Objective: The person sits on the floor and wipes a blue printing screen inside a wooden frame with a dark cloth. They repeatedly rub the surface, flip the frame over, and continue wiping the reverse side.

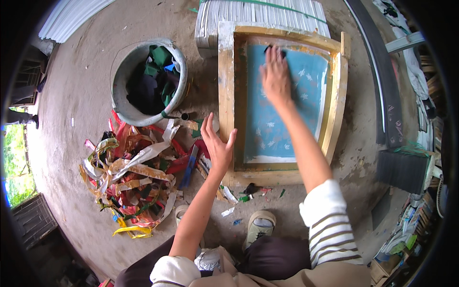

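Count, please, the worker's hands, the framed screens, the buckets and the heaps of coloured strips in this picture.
Worker's hands: 2 (left hand, right hand)
Wooden-framed blue screen: 1
Grey bucket: 1
Heap of coloured strips: 1
Total: 5

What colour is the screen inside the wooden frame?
The screen is blue with white marks, shown in the head view.

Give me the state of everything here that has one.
Left hand: open, fingers spread
Right hand: fingers extended over dark pad
Dark pad: mostly hidden
Frame: wooden, stained
Mesh: stretched across the frame
Bucket: upright, uncovered, holding scraps
Strips: loose, heaped, tangled
Stack: strapped
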Demonstrator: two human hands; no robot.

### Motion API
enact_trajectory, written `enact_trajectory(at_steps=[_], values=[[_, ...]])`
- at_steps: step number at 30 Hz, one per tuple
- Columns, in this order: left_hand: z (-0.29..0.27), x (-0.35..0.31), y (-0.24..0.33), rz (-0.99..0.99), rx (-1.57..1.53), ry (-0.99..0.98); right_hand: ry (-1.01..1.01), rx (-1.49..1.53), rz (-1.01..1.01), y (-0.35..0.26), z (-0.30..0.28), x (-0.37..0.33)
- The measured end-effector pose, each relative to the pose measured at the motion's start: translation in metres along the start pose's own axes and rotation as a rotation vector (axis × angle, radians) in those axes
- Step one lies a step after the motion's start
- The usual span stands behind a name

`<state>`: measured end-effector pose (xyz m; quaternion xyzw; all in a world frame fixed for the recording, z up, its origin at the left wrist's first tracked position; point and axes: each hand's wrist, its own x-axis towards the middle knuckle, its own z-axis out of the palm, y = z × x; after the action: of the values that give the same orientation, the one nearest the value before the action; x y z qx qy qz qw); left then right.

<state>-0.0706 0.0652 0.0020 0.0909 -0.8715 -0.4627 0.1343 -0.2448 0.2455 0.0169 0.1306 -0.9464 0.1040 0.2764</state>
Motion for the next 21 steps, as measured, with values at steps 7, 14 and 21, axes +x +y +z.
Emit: enact_trajectory(at_steps=[7, 14, 21], values=[[-0.005, 0.000, -0.003, 0.082, 0.051, 0.126, -0.182, 0.124, -0.221, 0.016, -0.019, -0.028], [-0.026, -0.001, -0.005, 0.069, 0.321, 0.092, -0.403, 0.343, -0.272, -0.060, -0.019, -0.061], [-0.008, -0.003, 0.012, 0.045, 0.214, 0.056, 0.052, -0.122, 0.212, 0.028, -0.008, 0.000]])
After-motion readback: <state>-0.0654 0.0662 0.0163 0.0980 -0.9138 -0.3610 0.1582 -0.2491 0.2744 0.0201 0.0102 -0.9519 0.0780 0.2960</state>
